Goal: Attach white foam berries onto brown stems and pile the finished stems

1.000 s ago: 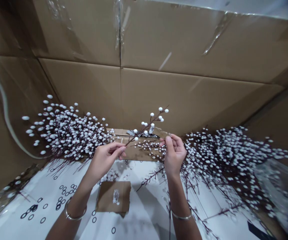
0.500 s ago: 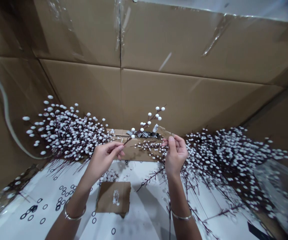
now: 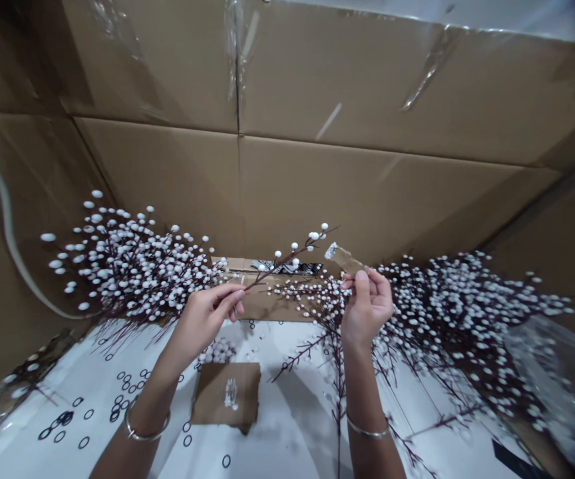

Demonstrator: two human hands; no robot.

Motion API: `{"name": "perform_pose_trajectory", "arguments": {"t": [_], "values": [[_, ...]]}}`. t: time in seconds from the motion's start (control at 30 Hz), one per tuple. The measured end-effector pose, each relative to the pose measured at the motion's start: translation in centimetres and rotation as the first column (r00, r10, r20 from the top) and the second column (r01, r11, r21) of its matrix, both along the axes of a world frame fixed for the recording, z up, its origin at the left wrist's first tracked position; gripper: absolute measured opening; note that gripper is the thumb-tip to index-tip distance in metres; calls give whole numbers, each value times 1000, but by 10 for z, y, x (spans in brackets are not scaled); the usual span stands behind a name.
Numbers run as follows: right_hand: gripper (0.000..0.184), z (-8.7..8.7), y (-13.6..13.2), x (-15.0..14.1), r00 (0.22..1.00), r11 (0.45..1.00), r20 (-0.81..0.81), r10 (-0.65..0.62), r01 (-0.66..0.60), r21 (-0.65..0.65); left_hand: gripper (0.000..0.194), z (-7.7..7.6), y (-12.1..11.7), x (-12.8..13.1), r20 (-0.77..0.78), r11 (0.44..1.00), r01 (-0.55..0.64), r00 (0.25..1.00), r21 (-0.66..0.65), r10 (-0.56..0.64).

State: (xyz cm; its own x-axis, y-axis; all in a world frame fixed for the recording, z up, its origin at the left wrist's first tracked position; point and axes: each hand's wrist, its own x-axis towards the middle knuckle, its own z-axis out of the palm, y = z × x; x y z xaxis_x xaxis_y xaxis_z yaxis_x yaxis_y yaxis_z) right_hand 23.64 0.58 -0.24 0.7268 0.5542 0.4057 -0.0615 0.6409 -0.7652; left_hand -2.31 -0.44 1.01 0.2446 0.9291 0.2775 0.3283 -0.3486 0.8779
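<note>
My left hand [image 3: 206, 318] pinches the stem of a thin dark twig with white berries [image 3: 293, 252], which slants up to the right. My right hand [image 3: 369, 308] is closed on a small strip of brown cardboard [image 3: 345, 258] with white glue on its tip, held just right of the twig's top. Both wrists wear thin metal bangles. A heap of berry twigs [image 3: 132, 263] lies to the left of my hands, and a larger heap [image 3: 460, 309] spreads out to the right.
Tall cardboard walls [image 3: 317, 179] close in the white tabletop [image 3: 277, 432] at the back and sides. A brown cardboard square with a glue blob [image 3: 227, 394] lies between my arms. Several small black rings [image 3: 118, 402] are scattered on the left. A low cardboard box [image 3: 267, 303] sits behind my hands.
My right hand has moved to the right, away from the twig, taking the cardboard strip with it. The twig in my left hand has tilted lower.
</note>
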Motion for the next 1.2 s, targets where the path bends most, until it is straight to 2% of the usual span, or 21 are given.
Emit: {"name": "perform_pose_trajectory", "arguments": {"t": [0.13,0.6,0.93,1.2], "values": [[26,-1,1,0,1000,999,3,22,-22,-32,28,2,-1,1,-15,1000,0,1000,-2,0],[24,-2,3,-2,998,998,26,62,-61,-27,28,2,-1,0,-30,999,16,999,32,-15],[26,-3,4,4,999,999,37,24,-22,-43,27,-1,3,-4,-17,999,12,1000,36,-12],[25,-2,8,16,992,992,-59,-110,113,51,27,3,2,-9,-106,997,46,994,60,-39]]}}
